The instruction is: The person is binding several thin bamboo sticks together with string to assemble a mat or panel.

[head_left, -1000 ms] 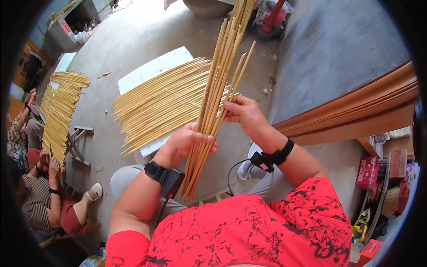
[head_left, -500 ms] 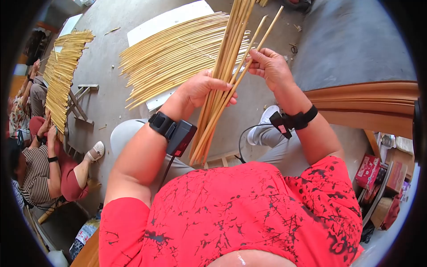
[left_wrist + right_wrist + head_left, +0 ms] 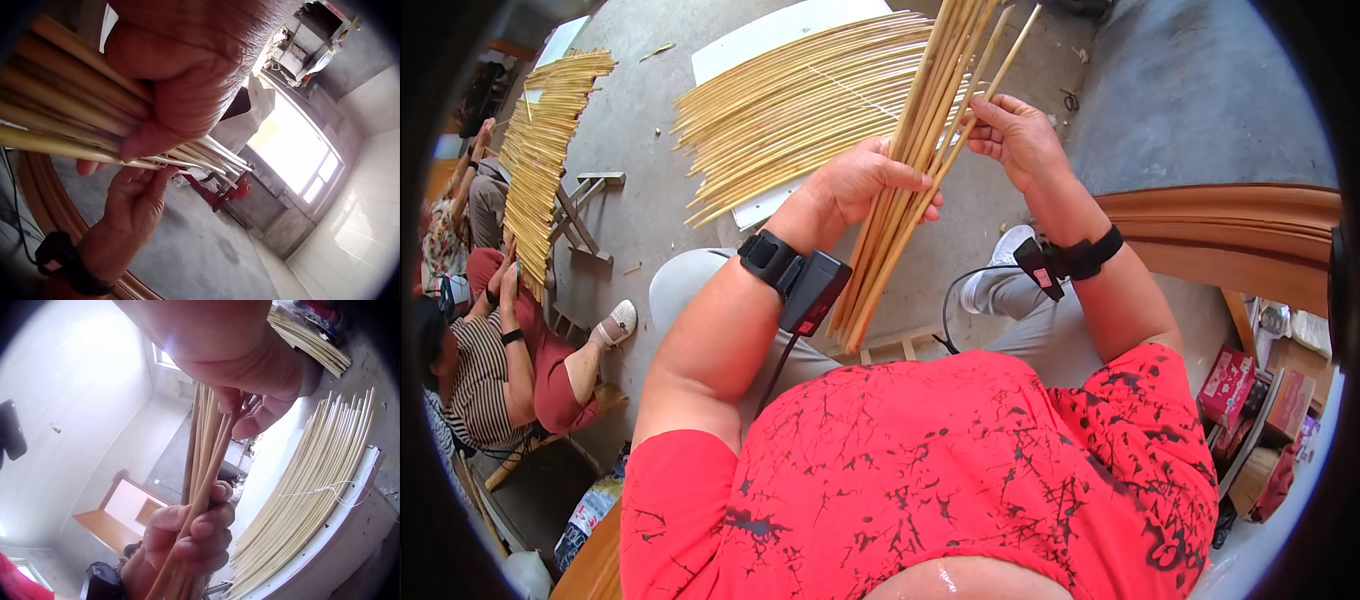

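My left hand [image 3: 862, 188] grips a slanting bundle of tan sticks [image 3: 900, 200], thumb across the front and fingers curled behind. The right hand [image 3: 1018, 138] pinches one stick at the bundle's right side between thumb and fingertips, above the left hand. In the left wrist view the left hand [image 3: 181, 81] wraps the sticks [image 3: 69, 81], with the right hand [image 3: 134, 203] below at one stick. The right wrist view shows the left hand [image 3: 194, 534] around the bundle and the right hand [image 3: 256, 381] at a stick above it.
A row of sticks joined by a thread [image 3: 800, 100] lies on a white board [image 3: 745, 45] beyond my left hand. At far left, two people sit by another stick mat [image 3: 550, 150]. A wooden edge [image 3: 1230, 235] runs at right, near boxes [image 3: 1228, 385].
The view has tilted down, so hands and sticks shift in the picture. The right hand moved out from the bundle with a stick, then back slightly closer. The left hand keeps its grip.
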The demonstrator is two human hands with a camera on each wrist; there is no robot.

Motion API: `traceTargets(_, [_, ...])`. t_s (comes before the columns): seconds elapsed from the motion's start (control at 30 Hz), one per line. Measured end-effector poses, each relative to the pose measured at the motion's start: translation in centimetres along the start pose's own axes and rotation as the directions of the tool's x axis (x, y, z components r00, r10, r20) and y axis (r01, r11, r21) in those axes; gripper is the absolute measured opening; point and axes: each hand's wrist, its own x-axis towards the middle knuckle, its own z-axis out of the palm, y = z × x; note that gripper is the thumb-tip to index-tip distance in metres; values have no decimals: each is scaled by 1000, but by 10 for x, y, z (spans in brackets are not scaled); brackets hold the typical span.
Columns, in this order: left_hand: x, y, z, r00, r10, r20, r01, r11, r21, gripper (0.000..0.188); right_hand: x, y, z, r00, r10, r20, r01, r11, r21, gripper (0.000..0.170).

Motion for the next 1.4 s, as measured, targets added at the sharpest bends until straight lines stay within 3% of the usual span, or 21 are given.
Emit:
traceTargets(0.5, [4, -7, -5, 999, 32, -36, -31, 999, 11, 30, 4, 3, 0, 999, -16, 33, 15, 1000, 10, 17])
traceTargets(0.63, [7, -9, -9, 999, 33, 3, -33, 999, 18, 32, 1, 1, 2, 1000, 8, -15, -8, 1000, 13, 14])
traceTargets(0.7, [4, -6, -4, 999, 41, 17, -41, 999, 3, 32, 1, 2, 1, 999, 5, 40, -8, 998, 69, 14])
traceTargets(0.9, [-1, -2, 3, 995, 5, -97, -3, 1000, 17, 31, 0, 1, 3, 997, -11, 72, 7, 998, 57, 13])
traceTargets(1.2, [0, -3, 1, 996, 12, -93, -12, 1000, 4, 26, 1, 3, 5, 998, -25, 66, 21, 998, 61, 14])
traceTargets(1.3, [-1, -3, 1, 993, 52, -108, -51, 999, 4, 25, 0, 4, 4, 999, 11, 49, -13, 999, 31, 22])
traceTargets(1.4, [1, -3, -2, 983, 130, -129, -133, 991, -15, 24, -4, 3, 9, 934, -301, -192, 244, 931, -272, 30])
